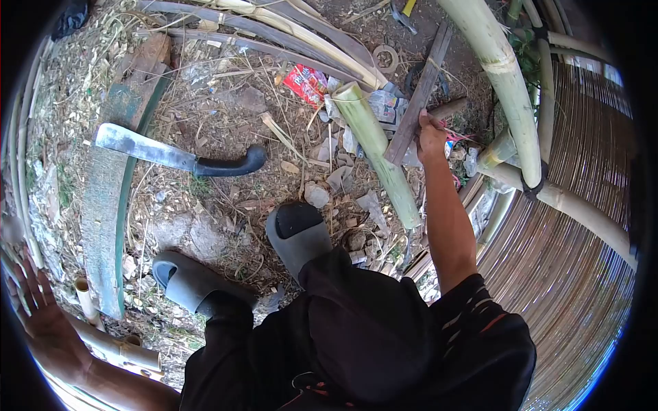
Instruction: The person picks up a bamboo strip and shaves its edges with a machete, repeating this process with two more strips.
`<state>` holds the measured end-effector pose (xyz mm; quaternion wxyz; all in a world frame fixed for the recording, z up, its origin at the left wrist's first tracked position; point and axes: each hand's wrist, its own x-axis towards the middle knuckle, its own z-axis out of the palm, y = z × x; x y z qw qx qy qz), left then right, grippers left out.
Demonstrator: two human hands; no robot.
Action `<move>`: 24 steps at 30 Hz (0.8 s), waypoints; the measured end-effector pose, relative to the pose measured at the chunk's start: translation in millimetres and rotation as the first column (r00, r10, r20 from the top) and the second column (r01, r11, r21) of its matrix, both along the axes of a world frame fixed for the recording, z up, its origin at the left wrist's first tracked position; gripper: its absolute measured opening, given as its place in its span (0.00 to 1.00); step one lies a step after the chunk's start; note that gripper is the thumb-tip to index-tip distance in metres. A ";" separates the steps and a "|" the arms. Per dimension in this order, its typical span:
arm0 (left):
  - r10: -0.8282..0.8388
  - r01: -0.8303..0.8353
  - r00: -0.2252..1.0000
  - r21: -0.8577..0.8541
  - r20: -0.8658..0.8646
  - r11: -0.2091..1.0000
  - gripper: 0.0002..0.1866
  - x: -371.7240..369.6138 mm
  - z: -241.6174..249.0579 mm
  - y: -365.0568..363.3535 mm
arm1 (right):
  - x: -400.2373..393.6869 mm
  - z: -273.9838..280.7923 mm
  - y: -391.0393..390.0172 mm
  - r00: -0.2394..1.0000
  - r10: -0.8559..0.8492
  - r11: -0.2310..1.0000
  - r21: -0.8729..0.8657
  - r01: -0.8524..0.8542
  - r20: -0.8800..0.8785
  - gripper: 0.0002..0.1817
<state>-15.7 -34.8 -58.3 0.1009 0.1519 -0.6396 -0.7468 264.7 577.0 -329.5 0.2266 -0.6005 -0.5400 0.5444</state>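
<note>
My right hand (432, 139) is closed on a flat, weathered wooden slat (426, 88), which slants up and away from me. Just left of the slat lies a cut green bamboo length (373, 147), its far end showing a pale cut rim. Out at the lower left, my left hand (49, 329) is held open with its fingers spread and nothing in it. A machete (154, 151) with a dark curved handle rests across a worn greenish board (106, 226), well apart from both hands.
Large bamboo poles (510, 82) stand at the right beside a slatted screen (569, 274). Split strips (301, 34) lie along the back, near a red wrapper (306, 85) and a tape roll (386, 58). Bamboo pieces (130, 353) lie lower left. Chips litter the ground around my sandals (299, 240).
</note>
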 end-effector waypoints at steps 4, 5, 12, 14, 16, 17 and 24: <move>-0.075 0.077 0.997 0.066 -0.024 0.995 0.39 -2.3 -8.8 -35.9 | 6.3 -10.0 12.1 1.000 0.022 0.999 0.026 -0.022 -0.001 0.18; -0.118 0.122 0.992 0.097 -0.045 0.988 0.39 -3.1 -8.6 -37.2 | 8.2 -12.3 14.0 1.000 0.028 0.999 0.025 -0.028 -0.001 0.18; 0.118 -0.114 0.992 -0.079 0.040 0.990 0.28 2.1 8.5 23.2 | -22.2 35.8 -25.9 0.896 0.024 0.868 0.435 -0.239 0.444 0.20; 0.166 -0.161 0.985 -0.095 0.048 0.982 0.28 0.3 10.1 26.5 | -53.0 64.6 -63.6 0.805 -0.090 0.521 0.716 -0.464 0.587 0.14; 0.127 -0.125 0.991 -0.045 0.036 0.991 0.28 -2.5 5.5 14.0 | -85.3 67.4 -80.3 0.822 0.145 0.397 0.729 -0.557 0.550 0.13; 0.068 -0.067 0.997 -0.037 0.027 0.997 0.27 -4.3 1.0 4.5 | -99.4 66.2 -85.8 0.768 0.356 0.229 0.747 -0.624 0.532 0.12; -0.091 0.090 0.996 -0.067 -0.014 0.994 0.26 1.3 1.8 -6.2 | -197.6 35.5 -114.9 0.308 0.485 -0.122 0.412 -0.903 0.819 0.13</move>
